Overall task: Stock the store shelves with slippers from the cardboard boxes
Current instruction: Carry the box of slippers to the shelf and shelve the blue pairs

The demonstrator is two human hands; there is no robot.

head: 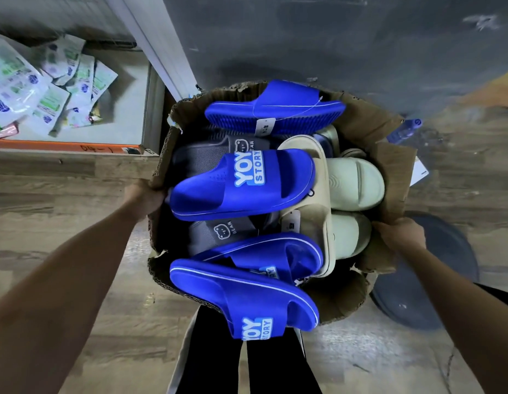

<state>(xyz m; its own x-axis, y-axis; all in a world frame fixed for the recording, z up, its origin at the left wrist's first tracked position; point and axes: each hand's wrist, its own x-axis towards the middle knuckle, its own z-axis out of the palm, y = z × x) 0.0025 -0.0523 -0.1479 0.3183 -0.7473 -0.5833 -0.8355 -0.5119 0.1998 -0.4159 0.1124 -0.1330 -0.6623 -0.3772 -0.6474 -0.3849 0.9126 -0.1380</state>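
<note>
I look straight down into an open cardboard box (pixel 389 155) heaped with slippers. Several bright blue slippers marked YOY STORY (pixel 241 183) lie on top, one at the far rim and two overlapping at the near rim. Grey BEAR slippers (pixel 218 231), a beige slipper (pixel 312 177) and pale green slippers (pixel 355 183) fill the rest. My left hand (pixel 144 199) grips the box's left wall, fingers hidden inside the rim. On the opposite side, my right hand (pixel 400 233) grips the right flap. The box is held above the floor, in front of my legs.
At upper left a low shelf (pixel 73 145) with an orange front edge holds several white and green packets (pixel 48 89). Wood-pattern floor (pixel 62 194) lies below, turning dark grey farther ahead. A dark round object (pixel 434 280) sits under the box's right side.
</note>
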